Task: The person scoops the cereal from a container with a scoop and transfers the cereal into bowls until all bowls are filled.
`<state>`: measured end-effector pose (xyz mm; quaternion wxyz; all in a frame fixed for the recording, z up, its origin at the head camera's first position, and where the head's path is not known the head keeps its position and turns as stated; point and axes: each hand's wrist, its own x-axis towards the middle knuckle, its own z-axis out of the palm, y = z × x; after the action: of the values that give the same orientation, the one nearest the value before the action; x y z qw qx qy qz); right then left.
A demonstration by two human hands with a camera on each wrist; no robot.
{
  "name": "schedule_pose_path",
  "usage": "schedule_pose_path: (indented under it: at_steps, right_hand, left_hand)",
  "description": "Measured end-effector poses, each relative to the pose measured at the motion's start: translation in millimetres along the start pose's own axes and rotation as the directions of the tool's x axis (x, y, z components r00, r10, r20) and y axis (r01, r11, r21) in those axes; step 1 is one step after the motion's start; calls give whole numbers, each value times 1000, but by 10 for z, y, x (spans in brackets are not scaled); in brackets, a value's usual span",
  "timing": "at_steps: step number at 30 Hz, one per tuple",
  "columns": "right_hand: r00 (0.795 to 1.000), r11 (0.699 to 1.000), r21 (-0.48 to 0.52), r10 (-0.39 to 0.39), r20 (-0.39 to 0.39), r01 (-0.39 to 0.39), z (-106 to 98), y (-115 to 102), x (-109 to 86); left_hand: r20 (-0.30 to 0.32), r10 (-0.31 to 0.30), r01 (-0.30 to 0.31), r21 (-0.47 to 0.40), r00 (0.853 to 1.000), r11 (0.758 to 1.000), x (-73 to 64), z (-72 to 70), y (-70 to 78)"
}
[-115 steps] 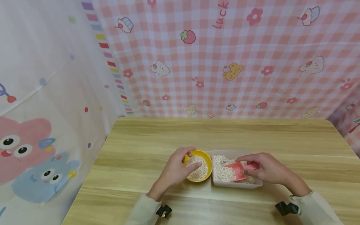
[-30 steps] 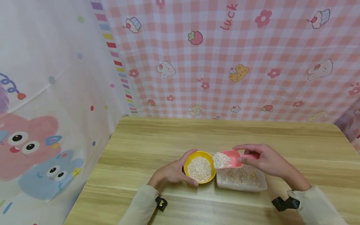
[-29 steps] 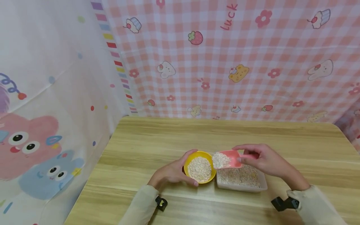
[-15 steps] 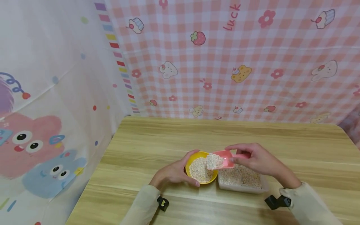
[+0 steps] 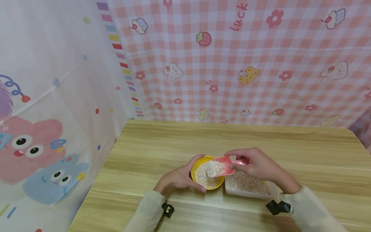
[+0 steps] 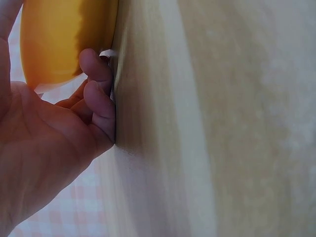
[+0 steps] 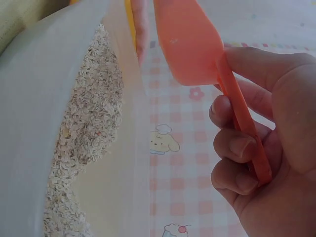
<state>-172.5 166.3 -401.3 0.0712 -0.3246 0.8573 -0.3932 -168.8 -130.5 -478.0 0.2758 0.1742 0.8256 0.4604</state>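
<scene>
My right hand (image 5: 257, 166) grips the handle of a pink scoop (image 5: 226, 165), its fingers wrapped round it in the right wrist view. Oat flakes (image 5: 215, 169) lie on the scoop's front part, which is over the yellow bowl (image 5: 222, 181). That bowl holds more flakes and stands on the table. My left hand (image 5: 180, 177) holds the bowl from the left, thumb on the near side and forefinger on the far side. In the left wrist view, the other fingers (image 6: 101, 101) are curled low beside the bowl (image 6: 59, 44).
A translucent plastic box (image 5: 246, 194) of oat flakes stands right of the bowl, partly under my right hand. The wooden table (image 5: 162, 138) ends at a pink checked cloth (image 5: 185, 90). A white printed cloth (image 5: 72, 96) hangs on the left.
My right hand has lifted the loaded scoop from the box and carried it left over the bowl. My left hand has taken hold of the bowl's sides.
</scene>
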Motion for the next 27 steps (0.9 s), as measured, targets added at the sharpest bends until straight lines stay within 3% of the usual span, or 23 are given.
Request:
schedule_pose_path:
  at_steps: [13, 27]
  right_hand:
    - [999, 987, -155, -34, 2, 34, 47, -95, 37]
    - [999, 977, -206, -51, 11, 52, 65, -130, 12]
  left_hand:
    - [13, 6, -6, -3, 1000, 1000, 0, -12, 13]
    - [6, 9, -9, 11, 1000, 1000, -30, 2, 33]
